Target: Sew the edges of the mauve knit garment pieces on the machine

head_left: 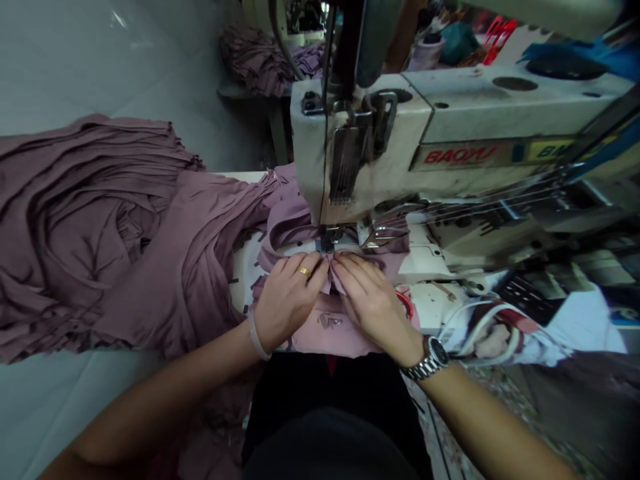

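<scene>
Both my hands are together just in front of the presser foot (327, 239) of a sewing machine (360, 193). My left hand (293, 287), with a gold ring, pinches the edge of a mauve fabric piece (343, 327). Close beside it, my right hand (367, 290) has its fingertips closed on the same fabric. Part of this cloth lies under the foot, and a lighter pink part spreads toward my lap with a small dark print on it. My fingers hide the exact edge they grip.
A large heap of mauve fabric (140, 213) covers the left side. More cloth is stacked on a stool (265, 63) behind the machine. Several threads stretch across the machine's right side. White cloth scraps (585, 320) lie at the right.
</scene>
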Available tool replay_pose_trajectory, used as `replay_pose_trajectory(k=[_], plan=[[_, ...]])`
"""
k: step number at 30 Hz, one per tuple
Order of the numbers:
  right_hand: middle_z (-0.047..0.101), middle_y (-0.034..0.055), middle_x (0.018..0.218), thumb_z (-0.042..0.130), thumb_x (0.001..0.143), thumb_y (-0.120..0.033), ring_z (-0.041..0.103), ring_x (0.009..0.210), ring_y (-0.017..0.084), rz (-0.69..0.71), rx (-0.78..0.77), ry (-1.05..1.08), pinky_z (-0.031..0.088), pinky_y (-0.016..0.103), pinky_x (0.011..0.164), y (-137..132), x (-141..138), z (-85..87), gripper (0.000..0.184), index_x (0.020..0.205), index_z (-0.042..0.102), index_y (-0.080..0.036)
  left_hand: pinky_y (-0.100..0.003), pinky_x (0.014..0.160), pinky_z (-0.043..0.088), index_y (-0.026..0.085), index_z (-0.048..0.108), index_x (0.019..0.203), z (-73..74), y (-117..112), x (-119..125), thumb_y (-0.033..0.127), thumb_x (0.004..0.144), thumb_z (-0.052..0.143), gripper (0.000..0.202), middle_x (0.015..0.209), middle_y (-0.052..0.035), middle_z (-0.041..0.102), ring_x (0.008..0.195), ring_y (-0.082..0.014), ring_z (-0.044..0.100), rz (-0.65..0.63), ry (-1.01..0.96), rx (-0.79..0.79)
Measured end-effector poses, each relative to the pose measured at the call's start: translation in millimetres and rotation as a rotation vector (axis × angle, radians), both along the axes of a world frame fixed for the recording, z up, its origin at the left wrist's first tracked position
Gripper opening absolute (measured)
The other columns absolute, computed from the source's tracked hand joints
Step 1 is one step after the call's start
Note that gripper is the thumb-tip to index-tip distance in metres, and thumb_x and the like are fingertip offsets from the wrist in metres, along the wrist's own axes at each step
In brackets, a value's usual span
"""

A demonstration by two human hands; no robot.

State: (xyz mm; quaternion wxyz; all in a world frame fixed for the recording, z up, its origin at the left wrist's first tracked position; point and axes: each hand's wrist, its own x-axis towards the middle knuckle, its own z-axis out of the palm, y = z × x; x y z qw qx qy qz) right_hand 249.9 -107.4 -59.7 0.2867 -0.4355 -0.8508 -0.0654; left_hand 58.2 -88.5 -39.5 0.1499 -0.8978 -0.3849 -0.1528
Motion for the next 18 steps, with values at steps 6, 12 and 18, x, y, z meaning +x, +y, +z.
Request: replay_pose_trajectory(k=[6,12,18], plan=[[0.055,0.019,0.134,0.047,0.091,-0.01,0.049,0.124,0.029,-0.013,0.036,-0.151,0.047,0.043,0.101,0.1,-0.7,1.8,0.04,0.128,0.054,-0.001,-0.038,0.089,0.046,0.008,0.055,0.128,-5.1,1.5,0.3,0.015,0.097,0.039,0.035,0.127,-0.0121,0.059,0.11,-0.0237,0.054,-0.034,-0.067,-0.034],[0.055,0.0179,0.134,0.049,0.09,-0.011,0.047,0.125,0.028,0.006,0.018,-0.142,0.045,0.042,0.103,2.4,3.8,0.4,0.042,0.131,0.053,-0.002,-0.037,0.087,0.048,0.01,0.055,0.129,-2.4,1.7,-1.5,0.014,0.097,0.04,0.036,0.125,-0.0121,0.06,0.109,-0.0231,0.055,-0.041,-0.069,-0.033],[0.056,0.0144,0.133,0.047,0.095,-0.023,0.049,0.122,0.026,-0.009,-0.028,-0.116,0.042,0.043,0.102,7.1,1.4,4.2,0.039,0.129,0.054,-0.006,-0.039,0.088,0.048,0.009,0.054,0.13,-1.3,5.2,-1.2,0.013,0.094,0.045,0.037,0.128,-0.0118,0.059,0.111,-0.0245,0.055,-0.02,-0.048,-0.055]])
